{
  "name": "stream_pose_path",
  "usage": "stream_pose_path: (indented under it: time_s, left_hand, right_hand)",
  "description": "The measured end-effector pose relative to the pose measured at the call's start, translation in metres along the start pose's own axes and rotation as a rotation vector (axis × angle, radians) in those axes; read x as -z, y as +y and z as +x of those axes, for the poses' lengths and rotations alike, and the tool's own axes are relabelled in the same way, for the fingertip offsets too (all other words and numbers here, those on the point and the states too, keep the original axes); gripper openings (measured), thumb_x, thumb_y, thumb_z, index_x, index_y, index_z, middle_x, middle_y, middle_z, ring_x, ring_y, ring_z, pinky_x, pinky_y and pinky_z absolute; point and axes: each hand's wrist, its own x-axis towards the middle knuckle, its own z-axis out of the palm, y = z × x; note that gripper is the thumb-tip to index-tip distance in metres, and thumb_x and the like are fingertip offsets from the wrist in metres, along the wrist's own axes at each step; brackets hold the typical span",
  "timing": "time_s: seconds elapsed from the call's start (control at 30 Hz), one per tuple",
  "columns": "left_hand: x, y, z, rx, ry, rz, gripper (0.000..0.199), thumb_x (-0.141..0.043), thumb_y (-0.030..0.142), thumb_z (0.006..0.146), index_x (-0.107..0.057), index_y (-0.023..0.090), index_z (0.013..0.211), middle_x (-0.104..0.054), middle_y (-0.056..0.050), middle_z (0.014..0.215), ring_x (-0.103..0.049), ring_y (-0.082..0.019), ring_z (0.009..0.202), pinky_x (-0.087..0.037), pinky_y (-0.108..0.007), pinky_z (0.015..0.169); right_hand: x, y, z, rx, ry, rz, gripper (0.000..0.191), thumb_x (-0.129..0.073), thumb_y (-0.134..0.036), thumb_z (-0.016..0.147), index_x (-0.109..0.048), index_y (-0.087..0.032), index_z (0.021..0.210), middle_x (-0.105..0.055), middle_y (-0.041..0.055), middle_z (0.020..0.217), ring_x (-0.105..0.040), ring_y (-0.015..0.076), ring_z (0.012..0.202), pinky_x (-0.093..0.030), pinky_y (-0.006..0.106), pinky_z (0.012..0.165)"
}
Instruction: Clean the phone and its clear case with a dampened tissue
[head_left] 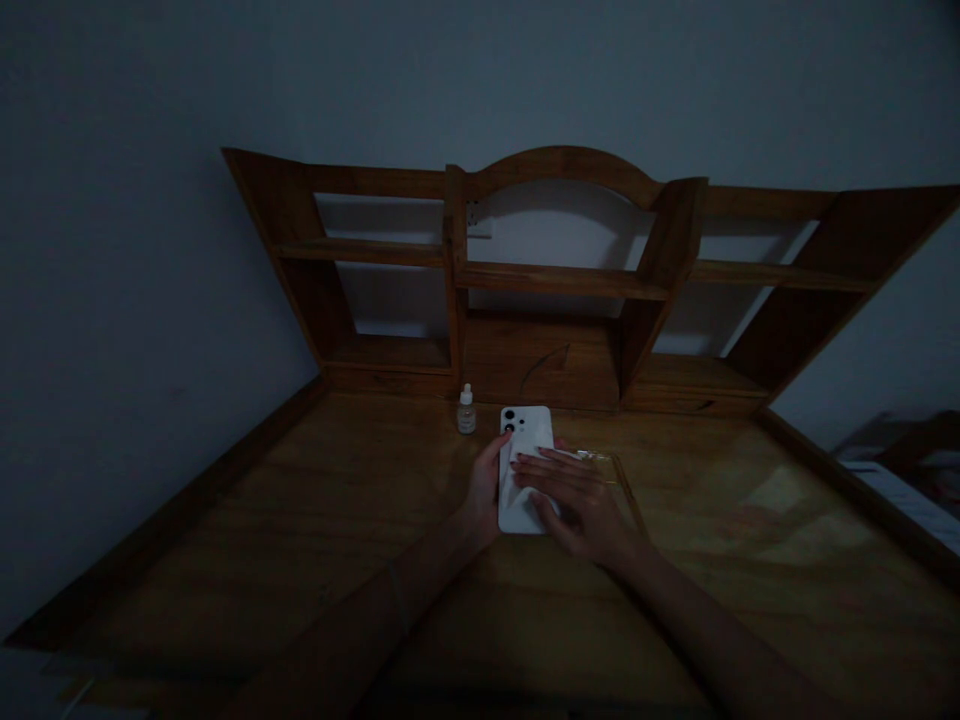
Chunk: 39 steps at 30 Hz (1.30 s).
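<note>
- Steadily, my left hand (481,497) clasps the white smartphone (535,432) along its edge, back facing up, in front of the dropper bottle (466,413) on the wooden desk (360,480).
- My right hand (583,502) lies across the phone's back, fingers extended rather than gripping; I cannot tell whether anything thin is under them.
- I should press lightly and evenly with those fingers while my left hand braces the phone against tilting.
- My left thumb sits near the camera lenses (509,415), so smudging them seems the likeliest slip.
</note>
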Motion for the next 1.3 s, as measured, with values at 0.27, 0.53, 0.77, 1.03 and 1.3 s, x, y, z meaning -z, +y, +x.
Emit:
stream_pose_path:
  time_s: [0.27, 0.53, 0.77, 1.03, 1.3]
  left_hand:
    - [-0.004, -0.002, -0.004, -0.054, 0.103, -0.016, 0.041, -0.055, 0.032, 0.085, -0.062, 0.006, 0.117, -0.073, -0.012, 0.094, -0.069, -0.023, 0.079, -0.052, -0.034, 0.081]
    - [0.002, -0.004, 0.001, -0.068, 0.103, 0.057, 0.037, -0.056, 0.034, 0.086, -0.065, 0.009, 0.111, -0.073, -0.009, 0.086, -0.068, -0.021, 0.07, -0.051, -0.033, 0.076]
    - [0.004, -0.008, 0.002, -0.057, 0.137, 0.12, 0.036, -0.057, 0.039, 0.085, -0.067, 0.011, 0.104, -0.072, -0.006, 0.078, -0.066, -0.018, 0.061, -0.051, -0.03, 0.066]
    - [0.005, -0.006, 0.001, -0.141, 0.119, 0.088, 0.042, -0.055, 0.042, 0.086, -0.065, 0.011, 0.113, -0.073, -0.01, 0.093, -0.069, -0.022, 0.079, -0.052, -0.032, 0.077]
    - [-0.001, 0.003, -0.002, -0.201, 0.173, 0.054, 0.043, -0.049, 0.041, 0.086, -0.065, 0.008, 0.109, -0.072, -0.013, 0.095, -0.068, -0.025, 0.082, -0.052, -0.037, 0.082]
  right_hand:
    - [0.005, 0.008, 0.006, -0.16, 0.08, -0.092, 0.04, -0.047, -0.016, 0.092, -0.056, -0.024, 0.13, -0.056, 0.0057, 0.136, -0.048, 0.0208, 0.13, -0.037, 0.047, 0.112]
    - [0.001, 0.018, 0.004, -0.261, 0.063, -0.118, 0.05, -0.047, -0.022, 0.093, -0.041, -0.024, 0.142, -0.038, 0.0051, 0.149, -0.032, 0.0217, 0.14, -0.03, 0.047, 0.116]
    - [-0.004, 0.031, -0.004, -0.342, 0.075, -0.109, 0.051, -0.044, -0.023, 0.095, -0.036, -0.029, 0.145, -0.036, 0.0025, 0.15, -0.032, 0.0227, 0.14, -0.034, 0.05, 0.113]
    - [0.001, 0.018, 0.002, -0.276, -0.005, -0.106, 0.046, -0.046, -0.017, 0.091, -0.05, -0.026, 0.136, -0.047, 0.003, 0.143, -0.04, 0.0212, 0.135, -0.036, 0.044, 0.113]
    - [-0.001, 0.011, 0.003, -0.17, -0.059, -0.025, 0.046, -0.051, -0.012, 0.083, -0.059, -0.023, 0.127, -0.057, 0.0059, 0.133, -0.05, 0.0215, 0.127, -0.039, 0.044, 0.11]
